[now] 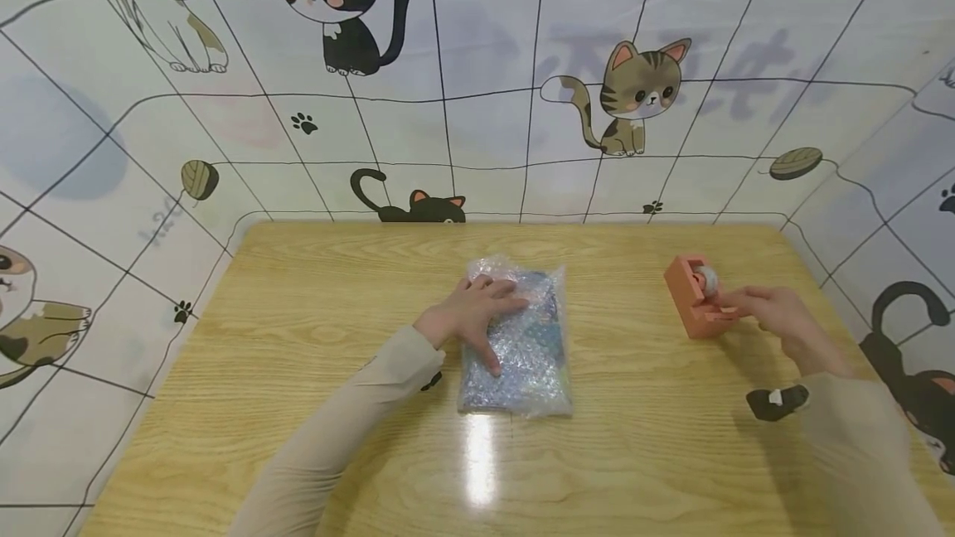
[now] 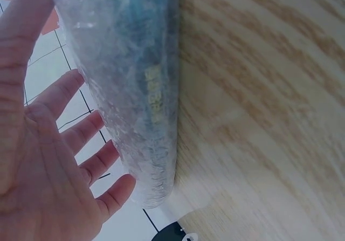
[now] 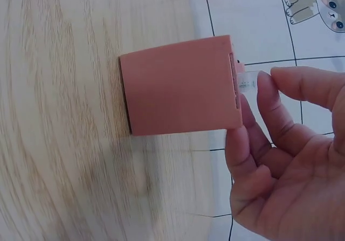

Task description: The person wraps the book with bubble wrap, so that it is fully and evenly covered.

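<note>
A flat bubble-wrapped package lies on the wooden table, with something blue showing through the wrap. Spread fingers of my left hand rest on its left side and top. The left wrist view shows the package's edge with blurred yellow marks. Farther right stands a coral-pink tape dispenser with a tape roll in it. My right hand is at its front end. Thumb and index finger pinch the clear tape end there, while other fingers touch the dispenser's edge.
The wooden table meets a cat-patterned, grid-lined backdrop at its back and sides. A dark band with a small white part sits at my right wrist. Between package and dispenser lies a stretch of tabletop.
</note>
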A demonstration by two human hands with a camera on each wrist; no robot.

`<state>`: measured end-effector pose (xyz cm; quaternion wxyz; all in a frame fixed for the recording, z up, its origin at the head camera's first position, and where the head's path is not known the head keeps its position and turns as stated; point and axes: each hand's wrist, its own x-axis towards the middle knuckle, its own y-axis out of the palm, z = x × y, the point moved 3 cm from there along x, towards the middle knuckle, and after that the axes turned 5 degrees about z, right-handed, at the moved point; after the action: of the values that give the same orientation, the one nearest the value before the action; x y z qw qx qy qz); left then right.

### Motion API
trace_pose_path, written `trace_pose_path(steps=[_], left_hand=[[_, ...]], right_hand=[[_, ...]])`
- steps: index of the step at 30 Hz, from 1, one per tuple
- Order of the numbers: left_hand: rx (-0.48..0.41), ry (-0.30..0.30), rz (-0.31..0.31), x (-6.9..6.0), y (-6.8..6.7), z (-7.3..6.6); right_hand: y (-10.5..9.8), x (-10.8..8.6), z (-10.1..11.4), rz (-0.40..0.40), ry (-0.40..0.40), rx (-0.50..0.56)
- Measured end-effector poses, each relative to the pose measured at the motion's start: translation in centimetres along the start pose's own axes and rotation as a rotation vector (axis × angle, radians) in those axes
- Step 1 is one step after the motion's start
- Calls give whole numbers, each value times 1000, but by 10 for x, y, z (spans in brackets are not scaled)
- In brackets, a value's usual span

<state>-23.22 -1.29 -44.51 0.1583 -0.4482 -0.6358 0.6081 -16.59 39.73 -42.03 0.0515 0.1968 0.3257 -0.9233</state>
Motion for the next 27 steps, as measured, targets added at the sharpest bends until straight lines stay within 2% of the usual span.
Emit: trace_pose_path(steps=[3, 11, 15, 19, 23, 27], left_hand=[[0, -1, 0, 0, 0, 0], [-22, -14, 4, 0, 0, 0], [-17, -15, 8, 0, 0, 0], [-16, -9, 12, 0, 1, 0], [-16, -6, 7, 1, 1, 0], [-14, -7, 7, 1, 0, 0]], right_hand=[[-1, 0, -1, -12, -10, -10], [-6, 4, -3, 21, -15, -4], [-7, 4, -6, 68, -10, 90], [-4, 3, -8, 120, -5, 237], [-4, 3, -7, 132, 13, 331], [-7, 3, -1, 98, 51, 227]])
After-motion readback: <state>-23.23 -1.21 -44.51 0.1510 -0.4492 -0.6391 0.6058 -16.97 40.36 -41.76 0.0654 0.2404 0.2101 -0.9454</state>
